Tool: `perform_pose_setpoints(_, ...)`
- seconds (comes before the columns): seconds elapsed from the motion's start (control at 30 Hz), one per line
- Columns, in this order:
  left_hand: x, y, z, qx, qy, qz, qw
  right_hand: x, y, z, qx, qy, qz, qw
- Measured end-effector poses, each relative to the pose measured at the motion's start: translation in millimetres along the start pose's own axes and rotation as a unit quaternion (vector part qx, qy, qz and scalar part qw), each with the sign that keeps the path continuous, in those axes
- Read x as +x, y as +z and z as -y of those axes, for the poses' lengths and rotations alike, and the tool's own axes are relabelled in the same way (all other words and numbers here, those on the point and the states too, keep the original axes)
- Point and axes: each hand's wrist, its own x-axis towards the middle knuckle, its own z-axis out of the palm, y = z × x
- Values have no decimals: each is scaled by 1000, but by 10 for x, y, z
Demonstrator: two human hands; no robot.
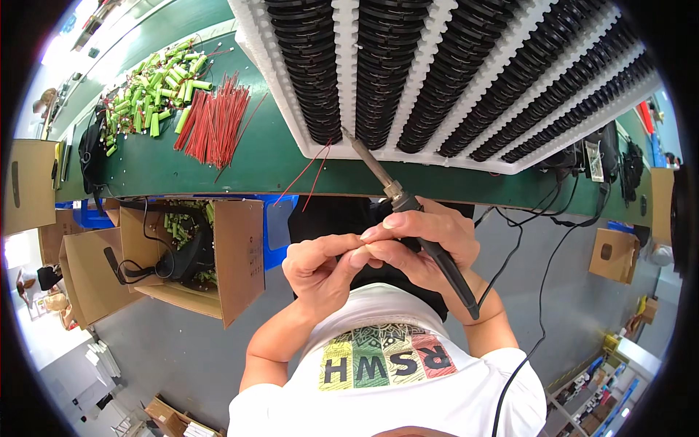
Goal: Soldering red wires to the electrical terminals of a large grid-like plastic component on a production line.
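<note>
The iron (407,204) is held in the right hand (448,226); its fingers and those of the left hand (317,271) are pinched together, on what cannot be told; two wires (318,175) are hung by the tray (466,166); a bundle (218,124) on the tabletop (255,171) seems left unused.

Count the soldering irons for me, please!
1 that I can see: the soldering iron in the right hand, its tip pointing up toward the white tray. Others could be hidden in the clutter.

Green bench (145,173), green cylinders (155,95), red wires (213,125), white tray (348,65)
</note>
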Motion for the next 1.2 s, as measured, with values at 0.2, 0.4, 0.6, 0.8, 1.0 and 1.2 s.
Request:
perform_pose_setpoints(0.2, 6, 171, 25, -199, -40, -130, 970, 3, 51, -51, -22, -14, -57, 998)
perform_pose_setpoints(0.4, 464, -87, 180, 55, -60, -168, 982, -10, -42, -27, -39, 24, -84, 995)
perform_pose_setpoints(0.6, 738, -206, 485, 158, -47, -182, 969, 33, -108, -1, -104, 78, -70, 989)
perform_pose_setpoints(0.8, 740, -161, 611, 110, 0, -215, 971, 117, -52, -94, -101, 95, -44, 989)
perform_pose_setpoints(1.0, 752, -168, 662, 145, 6, -200, 969, 158, 27, -181, -109, 116, -53, 986)
perform_pose_setpoints(1.2, 750, -171, 711, 154, 23, -205, 966, 193, 59, -264, -106, 122, -63, 985)
